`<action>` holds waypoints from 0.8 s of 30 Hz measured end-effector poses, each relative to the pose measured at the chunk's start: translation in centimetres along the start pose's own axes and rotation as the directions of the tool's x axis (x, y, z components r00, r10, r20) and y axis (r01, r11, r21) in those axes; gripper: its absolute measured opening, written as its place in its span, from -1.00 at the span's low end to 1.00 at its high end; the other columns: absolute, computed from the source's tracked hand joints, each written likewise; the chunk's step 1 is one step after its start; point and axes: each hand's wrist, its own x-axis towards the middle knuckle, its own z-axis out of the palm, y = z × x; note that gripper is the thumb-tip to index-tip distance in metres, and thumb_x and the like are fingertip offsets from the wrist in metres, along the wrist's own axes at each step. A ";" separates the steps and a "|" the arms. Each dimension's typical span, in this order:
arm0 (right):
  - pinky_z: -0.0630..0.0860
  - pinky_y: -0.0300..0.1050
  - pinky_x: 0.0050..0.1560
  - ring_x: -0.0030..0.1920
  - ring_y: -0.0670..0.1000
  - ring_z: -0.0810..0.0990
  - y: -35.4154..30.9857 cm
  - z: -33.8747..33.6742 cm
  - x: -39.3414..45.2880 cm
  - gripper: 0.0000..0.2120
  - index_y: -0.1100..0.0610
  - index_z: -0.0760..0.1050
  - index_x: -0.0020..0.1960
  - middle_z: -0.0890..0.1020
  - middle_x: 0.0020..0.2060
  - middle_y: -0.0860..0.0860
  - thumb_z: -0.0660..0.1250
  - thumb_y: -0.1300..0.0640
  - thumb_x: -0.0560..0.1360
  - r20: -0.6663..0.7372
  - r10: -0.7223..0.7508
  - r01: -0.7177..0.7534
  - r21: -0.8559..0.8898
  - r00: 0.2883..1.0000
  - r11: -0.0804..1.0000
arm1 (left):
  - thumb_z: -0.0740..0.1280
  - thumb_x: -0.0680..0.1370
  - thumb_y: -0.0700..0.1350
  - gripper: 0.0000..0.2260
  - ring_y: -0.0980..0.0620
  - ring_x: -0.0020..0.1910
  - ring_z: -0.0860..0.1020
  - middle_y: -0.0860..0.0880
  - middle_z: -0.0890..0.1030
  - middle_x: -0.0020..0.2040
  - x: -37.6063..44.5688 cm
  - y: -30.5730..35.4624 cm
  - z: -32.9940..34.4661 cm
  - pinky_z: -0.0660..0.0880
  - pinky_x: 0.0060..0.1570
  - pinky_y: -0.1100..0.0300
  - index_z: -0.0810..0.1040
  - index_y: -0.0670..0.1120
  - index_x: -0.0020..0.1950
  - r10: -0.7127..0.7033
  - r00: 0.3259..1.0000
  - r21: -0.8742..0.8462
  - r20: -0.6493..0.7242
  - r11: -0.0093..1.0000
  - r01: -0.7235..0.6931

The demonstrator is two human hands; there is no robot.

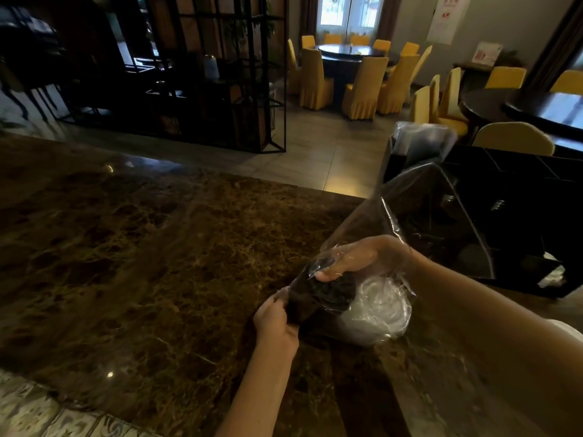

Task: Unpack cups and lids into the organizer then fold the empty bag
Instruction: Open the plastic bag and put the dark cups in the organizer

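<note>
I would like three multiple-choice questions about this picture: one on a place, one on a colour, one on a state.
1. Where is the black organizer?
A. to the right of the bag
B. on the floor
C. on a chair

2. What colour are the chair covers?
A. red
B. yellow
C. white

3. What is the right hand doing?
A. resting flat on the counter
B. reaching into the clear bag
C. holding a chair

Answers: 1 A, it stands right of the bag on the counter; 2 B, all covers are yellow; 3 B, plastic covers its fingers while the left hand holds the edge.
</note>
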 end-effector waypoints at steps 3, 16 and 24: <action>0.63 -0.15 0.06 0.14 -0.03 0.68 -2.8 2.0 -0.2 -0.46 0.17 0.49 0.33 0.69 0.17 0.03 0.53 0.04 0.42 0.257 0.075 -0.037 -0.151 0.964 0.988 | 0.31 0.59 -0.27 -0.88 -0.18 0.05 0.62 -0.24 0.65 0.06 0.2 0.4 -0.4 0.60 -0.09 -0.06 0.61 -0.20 0.08 0.050 0.999 -0.006 0.009 0.999 -0.050; 0.41 0.13 0.41 0.39 0.20 0.49 -2.1 1.6 3.6 -0.61 0.24 0.36 0.47 0.45 0.44 0.24 0.18 0.14 0.68 -0.161 0.043 -0.054 -0.065 0.986 0.996 | 0.30 0.59 -0.27 -0.89 -0.11 -0.03 0.64 -0.17 0.66 -0.05 1.9 2.4 -1.4 0.57 -0.21 0.05 0.61 -0.16 -0.06 0.156 0.984 0.002 -0.084 0.988 -0.157; 0.64 -0.03 0.07 0.09 0.08 0.70 -9.1 5.0 0.8 -0.55 0.12 0.56 0.21 0.72 0.08 0.03 0.41 -0.14 0.46 0.221 -0.104 0.192 -0.427 0.970 0.884 | 0.29 0.60 -0.31 -0.90 -0.08 -0.06 0.67 -0.17 0.66 -0.07 3.2 3.9 -1.9 0.62 -0.05 0.01 0.58 -0.17 -0.03 0.299 0.936 0.061 -0.187 0.954 -0.293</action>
